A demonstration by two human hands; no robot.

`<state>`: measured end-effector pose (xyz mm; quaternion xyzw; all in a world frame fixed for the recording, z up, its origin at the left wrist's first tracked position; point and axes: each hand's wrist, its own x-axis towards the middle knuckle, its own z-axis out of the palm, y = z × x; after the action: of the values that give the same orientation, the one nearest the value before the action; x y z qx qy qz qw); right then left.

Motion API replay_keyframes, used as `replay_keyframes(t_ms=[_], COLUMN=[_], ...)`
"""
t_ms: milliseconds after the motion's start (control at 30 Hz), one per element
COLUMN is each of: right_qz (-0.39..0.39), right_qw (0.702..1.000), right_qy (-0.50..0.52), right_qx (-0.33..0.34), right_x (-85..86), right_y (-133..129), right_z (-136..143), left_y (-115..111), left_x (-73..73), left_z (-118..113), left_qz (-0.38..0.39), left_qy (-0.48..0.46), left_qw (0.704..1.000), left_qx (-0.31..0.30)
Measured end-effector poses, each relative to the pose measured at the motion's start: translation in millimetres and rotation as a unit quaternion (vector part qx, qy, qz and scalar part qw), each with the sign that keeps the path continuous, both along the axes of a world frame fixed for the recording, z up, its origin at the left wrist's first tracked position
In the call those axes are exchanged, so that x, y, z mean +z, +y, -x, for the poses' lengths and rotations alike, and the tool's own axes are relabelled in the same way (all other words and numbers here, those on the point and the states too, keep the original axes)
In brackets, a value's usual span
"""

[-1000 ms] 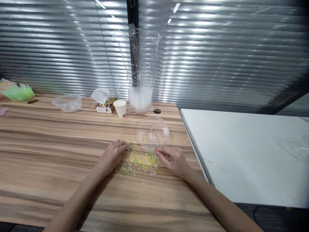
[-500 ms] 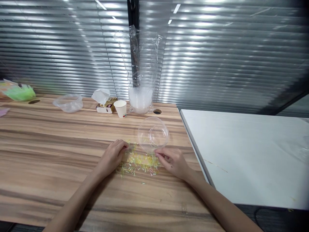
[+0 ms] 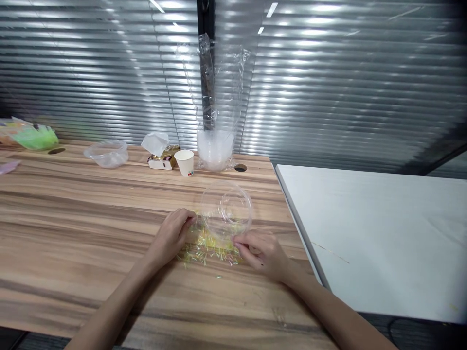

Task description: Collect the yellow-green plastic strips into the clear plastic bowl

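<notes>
Toward the desk's [image 3: 73,204] right edge, the right hand [image 3: 264,253] pinches the near rim of a tilted clear bowl [image 3: 226,211] over scattered yellow bits [image 3: 207,245]; the left hand [image 3: 171,236], fingers curled, rests on them. A paper cup [image 3: 184,162] stands near the far edge.

Left hand [image 3: 171,236] palm-down, fingers curled, right hand [image 3: 262,253] fingers pinched

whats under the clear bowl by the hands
Under the tilted clear plastic bowl lies part of the pile of small yellow-green strips on the wooden table, visible through its wall. The right hand covers the strips at its near rim.
</notes>
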<state>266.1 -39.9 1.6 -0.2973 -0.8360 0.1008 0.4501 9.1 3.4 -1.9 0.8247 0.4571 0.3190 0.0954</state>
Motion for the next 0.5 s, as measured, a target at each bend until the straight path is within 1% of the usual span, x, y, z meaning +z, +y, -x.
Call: replay_keyframes(t_ms=[100, 167, 267, 367, 500], right_qz=[0.002, 0.011, 0.018, 0.014, 0.018], right_qw=[1.0, 0.999, 0.997, 0.996, 0.996], right_qy=[0.009, 0.026, 0.05, 0.047, 0.042], right_qx=[-0.002, -0.016, -0.053, -0.074, -0.071], right_x=[1.4, 2.3, 3.7, 4.6, 5.0], right_y=[-1, -1, -1, 0, 0], right_z=[0, -1, -3, -3, -2], left_y=[2, 3, 5, 6, 6], left_x=[-3.3, -5.0, -7.3, -11.0, -17.2], left_z=[3, 5, 7, 7, 5], left_qz=[-0.024, -0.031, -0.035, -0.045, -0.048], left_qy=[0.013, 0.023, 0.035, 0.043, 0.076], left_qw=[0.999, 0.999, 0.999, 0.997, 0.996], left_qx=[0.02, 0.023, -0.008, -0.039, -0.028])
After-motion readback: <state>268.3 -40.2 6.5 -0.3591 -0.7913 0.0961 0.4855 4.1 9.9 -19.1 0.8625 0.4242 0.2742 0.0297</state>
